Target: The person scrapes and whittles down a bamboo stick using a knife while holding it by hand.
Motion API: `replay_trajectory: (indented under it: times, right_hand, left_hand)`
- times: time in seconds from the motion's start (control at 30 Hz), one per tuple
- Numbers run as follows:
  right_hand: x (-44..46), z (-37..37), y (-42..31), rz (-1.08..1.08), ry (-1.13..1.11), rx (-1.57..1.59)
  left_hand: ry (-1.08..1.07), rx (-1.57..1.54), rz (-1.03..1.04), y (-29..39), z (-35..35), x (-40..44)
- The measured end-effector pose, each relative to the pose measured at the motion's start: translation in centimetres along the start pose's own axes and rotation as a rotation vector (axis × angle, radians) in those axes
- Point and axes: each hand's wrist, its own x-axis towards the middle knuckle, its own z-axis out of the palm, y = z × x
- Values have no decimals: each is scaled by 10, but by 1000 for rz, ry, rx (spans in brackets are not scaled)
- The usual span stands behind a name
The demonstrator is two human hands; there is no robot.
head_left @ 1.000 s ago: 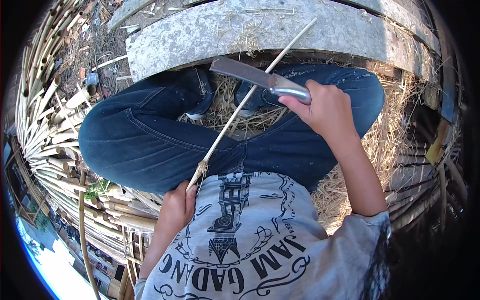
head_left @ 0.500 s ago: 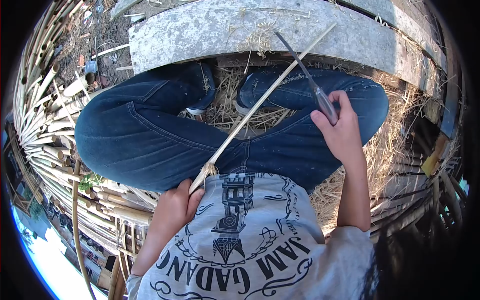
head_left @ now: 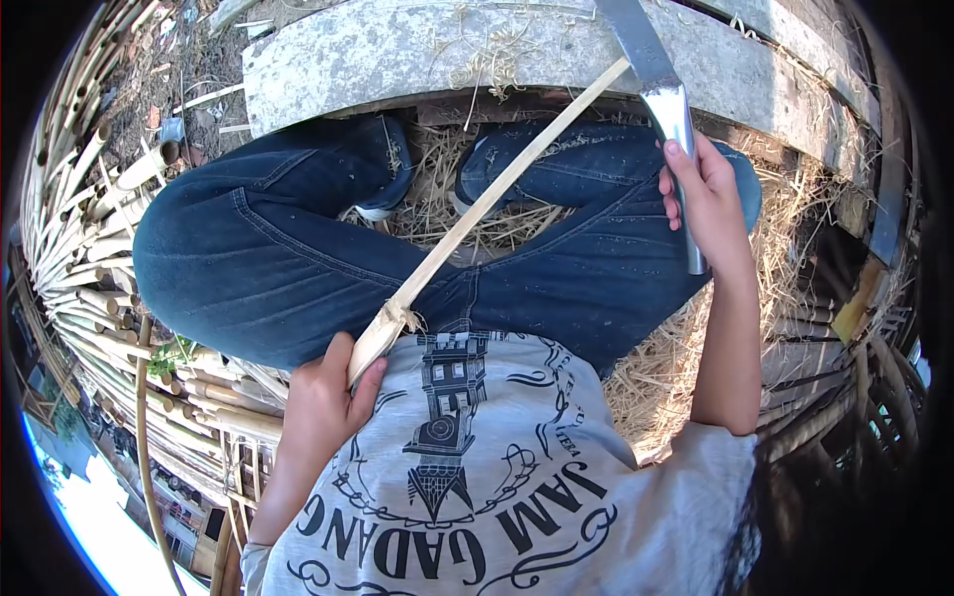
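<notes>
Daylight gleams on the knife (head_left: 668, 114) above the shirt (head_left: 502, 477); the sky (head_left: 84, 512) left of it glares white, its right side falls dark; edges bend strongly.

Left grip (head_left: 323, 397) holds pale strip (head_left: 477, 219); right grip (head_left: 710, 194), metal-handled knife (head_left: 661, 87).
</notes>
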Motion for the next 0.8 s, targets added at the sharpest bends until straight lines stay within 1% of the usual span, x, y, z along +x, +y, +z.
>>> replay_trajectory:
  times: [0.07, 0.17, 0.3, 0.43, 0.8]
  right_hand:
    - [5, 4, -1, 2, 91, -105]
    - [4, 14, -4, 48, 106, -115]
    - [-1, 27, 5, -5, 138, -117]
    - [-12, 34, 3, 18, 116, 1]
    - [-19, 27, 9, 89, 47, 95]
  left_hand:
    - [21, 47, 8, -4, 3, 1]
    - [29, 70, 0, -8, 6, 3]
    - [26, 78, -17, -7, 6, 7]
    - [26, 122, -21, -9, 6, 6]
    - [27, 168, -8, -12, 8, 6]
